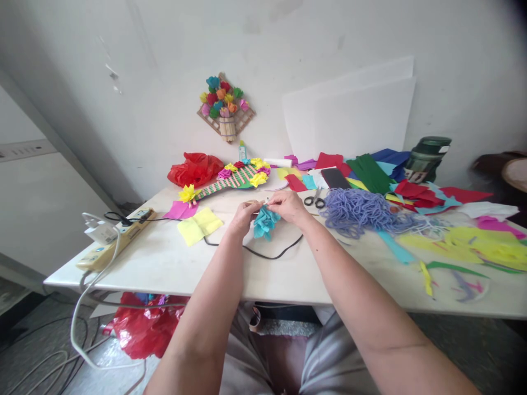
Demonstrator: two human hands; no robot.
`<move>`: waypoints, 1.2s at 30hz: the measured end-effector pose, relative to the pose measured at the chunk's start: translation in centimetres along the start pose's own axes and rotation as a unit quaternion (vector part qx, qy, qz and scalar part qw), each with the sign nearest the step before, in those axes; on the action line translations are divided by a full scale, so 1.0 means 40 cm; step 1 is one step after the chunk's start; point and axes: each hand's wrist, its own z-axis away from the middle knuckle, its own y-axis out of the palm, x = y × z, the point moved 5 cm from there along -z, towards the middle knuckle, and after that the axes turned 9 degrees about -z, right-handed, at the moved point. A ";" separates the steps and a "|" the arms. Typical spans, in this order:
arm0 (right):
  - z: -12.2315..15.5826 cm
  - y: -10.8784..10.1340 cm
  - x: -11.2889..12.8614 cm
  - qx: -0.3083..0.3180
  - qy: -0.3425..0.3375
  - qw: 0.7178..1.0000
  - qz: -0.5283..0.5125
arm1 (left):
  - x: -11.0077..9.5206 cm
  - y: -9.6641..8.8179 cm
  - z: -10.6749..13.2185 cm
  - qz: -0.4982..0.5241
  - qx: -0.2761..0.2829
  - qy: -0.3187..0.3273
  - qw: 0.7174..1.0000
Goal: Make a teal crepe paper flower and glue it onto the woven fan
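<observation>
Up close, a teal paper flower (265, 222) hangs just below the fingertips of a person seated at a white table (164, 263). The left hand (242, 216) and right hand (288, 207) meet above it, fingers pinched nearly closed on its top edge. Whether a thread or wire also runs between the fingertips cannot be told. The crumpled flower hovers just over the tabletop, touching both hands. A black cable (267, 253) curls directly beneath the fingers. To their left lie one yellow sheet (200, 226) and one pink sheet (180, 209), and farther left is one power strip (115, 241). To the right of the fingers sit one pair of scissors (315, 198) and one heap of purple yarn (362, 211), with loose coloured paper scraps (473, 244) too many to count beyond. Past the fingers rests one woven panel (236, 178) carrying three yellow blooms among others, with one red bag (195, 169) beside it. Two white boards (349, 118) lean on the wall. The likeliest mishap looks to be a tear, since paper this thin, gripped from both sides, could rip if the hands pull apart too hard. A slackened pinch could also let the gathered folds spring loose or drop onto the cable.
</observation>
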 end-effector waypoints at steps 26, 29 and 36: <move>-0.006 0.018 -0.043 0.030 0.050 0.996 -0.070 | 0.011 -0.006 -0.003 0.004 0.030 -0.009 1.000; -0.004 0.012 -0.032 0.045 0.035 0.996 -0.067 | 0.011 -0.006 -0.003 0.008 0.029 -0.011 0.999; -0.010 -0.010 -0.022 0.039 -0.019 0.999 0.019 | 0.005 -0.006 -0.001 0.004 0.022 -0.008 1.000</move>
